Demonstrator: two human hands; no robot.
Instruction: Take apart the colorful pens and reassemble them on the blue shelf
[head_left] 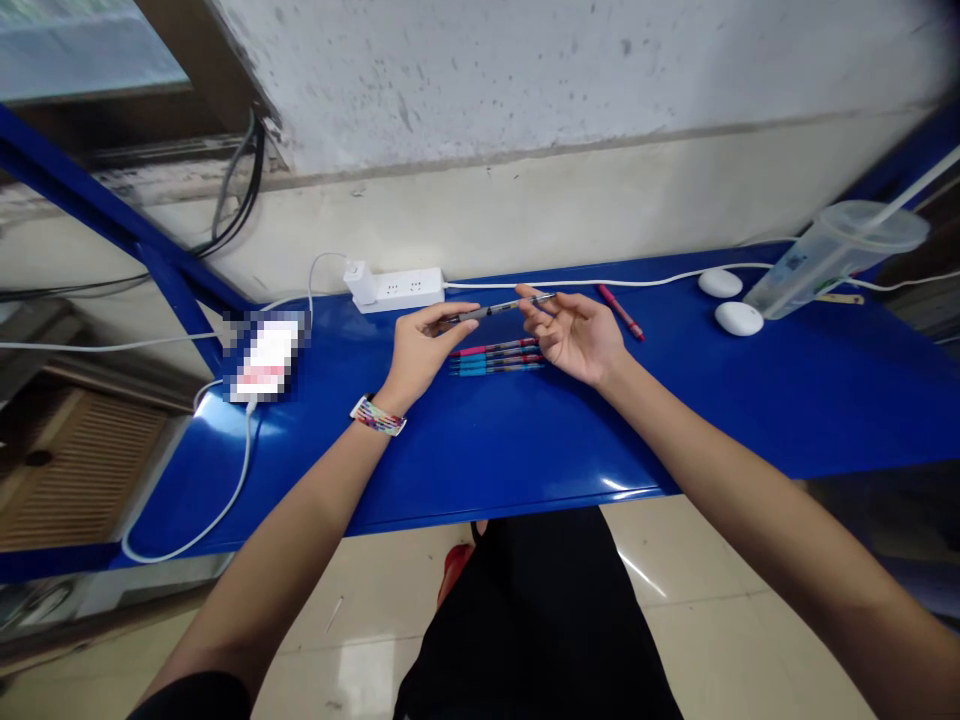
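My left hand pinches the grey end of a slim pen held level above the blue shelf. My right hand is at the pen's other end, fingers curled, thumb and forefinger touching its tip. Under both hands lie several pens side by side on the shelf, pink and blue. A single red pen lies apart, just right of my right hand. A coloured band sits on my left wrist.
A white power strip with a plugged charger stands behind the hands. A phone on a white cable lies at the left. Two white oval objects and a tipped clear plastic cup lie at the right. A wall runs behind.
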